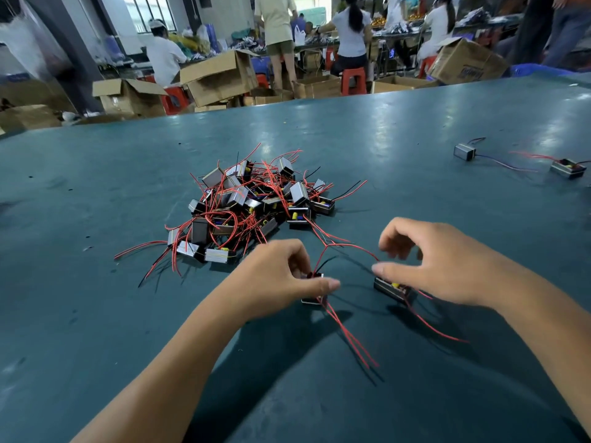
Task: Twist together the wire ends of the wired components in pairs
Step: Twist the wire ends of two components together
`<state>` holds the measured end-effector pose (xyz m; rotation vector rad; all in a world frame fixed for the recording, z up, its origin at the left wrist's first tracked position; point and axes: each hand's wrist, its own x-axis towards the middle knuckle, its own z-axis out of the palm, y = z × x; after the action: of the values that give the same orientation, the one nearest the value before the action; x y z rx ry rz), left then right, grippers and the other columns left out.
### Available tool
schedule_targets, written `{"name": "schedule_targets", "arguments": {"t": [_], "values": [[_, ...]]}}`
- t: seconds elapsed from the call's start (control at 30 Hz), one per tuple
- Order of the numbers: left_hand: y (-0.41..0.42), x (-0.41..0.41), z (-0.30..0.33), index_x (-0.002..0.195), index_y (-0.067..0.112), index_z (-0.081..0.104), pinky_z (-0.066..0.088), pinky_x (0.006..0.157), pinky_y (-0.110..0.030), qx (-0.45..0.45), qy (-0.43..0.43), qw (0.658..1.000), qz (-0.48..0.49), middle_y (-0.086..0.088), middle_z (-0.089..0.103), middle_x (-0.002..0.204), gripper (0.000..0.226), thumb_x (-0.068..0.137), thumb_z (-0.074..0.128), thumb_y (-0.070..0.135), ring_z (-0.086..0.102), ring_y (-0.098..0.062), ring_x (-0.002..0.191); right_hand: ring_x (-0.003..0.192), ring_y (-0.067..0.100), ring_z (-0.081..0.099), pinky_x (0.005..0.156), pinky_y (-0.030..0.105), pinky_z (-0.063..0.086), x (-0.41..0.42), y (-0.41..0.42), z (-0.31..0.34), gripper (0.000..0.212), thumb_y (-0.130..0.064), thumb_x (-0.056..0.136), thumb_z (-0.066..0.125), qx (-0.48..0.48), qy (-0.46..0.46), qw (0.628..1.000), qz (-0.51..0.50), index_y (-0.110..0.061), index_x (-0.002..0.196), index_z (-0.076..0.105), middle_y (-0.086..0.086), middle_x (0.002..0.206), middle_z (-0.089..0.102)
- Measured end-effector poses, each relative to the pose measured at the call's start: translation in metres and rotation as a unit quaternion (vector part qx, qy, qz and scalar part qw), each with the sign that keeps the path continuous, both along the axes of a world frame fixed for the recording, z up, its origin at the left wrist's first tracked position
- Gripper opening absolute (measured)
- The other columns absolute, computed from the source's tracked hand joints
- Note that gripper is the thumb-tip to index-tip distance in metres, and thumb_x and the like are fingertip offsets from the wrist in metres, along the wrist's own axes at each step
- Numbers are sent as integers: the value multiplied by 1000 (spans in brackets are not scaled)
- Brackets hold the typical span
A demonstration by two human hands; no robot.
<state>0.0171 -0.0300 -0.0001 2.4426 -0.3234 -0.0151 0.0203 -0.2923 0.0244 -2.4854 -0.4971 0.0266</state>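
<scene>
— What is the left hand [281, 273] doing?

— Its fingers are curled round a small boxed component [315, 297] on the teal surface [96, 193]; most of that box is hidden under the thumb, with red wires [348, 337] trailing toward the camera.

— And the right hand [438, 266]?

— Fingers loosely spread and bent, hovering over a second component [391, 288]. Whether the thumb touches it I cannot tell; the fingertips are blurred.

— The rest of the parts?

— A tangled pile [246, 206] lies just beyond the hands; two more pieces [465, 151] sit far right.
</scene>
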Motion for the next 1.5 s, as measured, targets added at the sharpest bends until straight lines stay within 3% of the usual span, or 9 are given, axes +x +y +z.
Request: {"name": "schedule_targets", "arguments": {"t": [0.3,0.5,0.67,0.8,0.97,1.1,1.23,1.37,1.5], "values": [[-8,-3,-1,92,29,59,39,55,-22,38,60,997,-2,6,66,73,24,80,75,43,54,1,55,72,5,61,60,25,44,-2,3,-4,25,-54,86,64,-135,78,986,-64,-31,87,54,-12,81,65],[-20,-8,-6,87,6,56,46,44,-24,-114,162,980,-25,-5,68,61,23,91,71,22,64,-23,47,56,12,67,65,36,56,-4,21,-13,21,-42,89,66,-46,71,992,-92,-23,82,59,-5,71,70],[-23,-10,-4,101,-6,52,54,51,-29,-202,220,954,-28,-12,69,67,29,91,72,13,70,-29,57,62,17,73,74,35,59,-10,22,-8,18,-10,94,48,78,185,978,-58,-18,91,64,0,72,75],[-27,-11,-4,106,-10,50,57,55,-29,-241,237,941,-28,-21,71,76,32,89,73,6,72,-30,63,70,11,70,79,38,59,-16,21,-2,8,-29,88,63,21,175,984,-7,-28,95,67,-7,81,73],[-30,-11,-6,102,-9,51,54,51,-27,-237,220,946,-17,-16,71,69,32,87,75,6,71,-27,59,79,9,63,77,36,55,-25,31,3,48,-72,69,67,-88,118,989,-14,-31,94,62,-10,86,68],[-29,-12,-6,96,-9,57,56,56,-27,-254,221,941,-23,-22,73,74,21,88,72,4,72,-26,63,85,16,58,75,39,52,-30,43,-5,51,-71,69,63,-141,47,988,-46,-28,94,55,-9,91,58],[-24,-10,-6,87,-9,66,59,66,-27,-279,241,929,-34,-15,72,72,7,88,61,-5,69,-19,64,66,14,40,51,30,27,-33,55,-12,45,-67,70,55,-219,-16,973,-62,-28,83,36,-10,81,39],[-24,-7,-6,88,-2,72,56,61,-24,-227,201,952,-43,-17,70,74,12,91,60,-2,66,-17,65,75,20,46,59,33,34,-27,49,-13,43,-62,73,57,-212,-17,975,-57,-25,91,43,-9,83,41],[-19,-1,-9,84,16,76,54,63,-31,-21,13,999,-39,-2,68,69,12,92,67,16,61,-12,62,74,21,44,60,34,34,-28,48,-13,45,-60,74,60,-218,-25,974,-47,-23,89,39,-9,78,34]]}}
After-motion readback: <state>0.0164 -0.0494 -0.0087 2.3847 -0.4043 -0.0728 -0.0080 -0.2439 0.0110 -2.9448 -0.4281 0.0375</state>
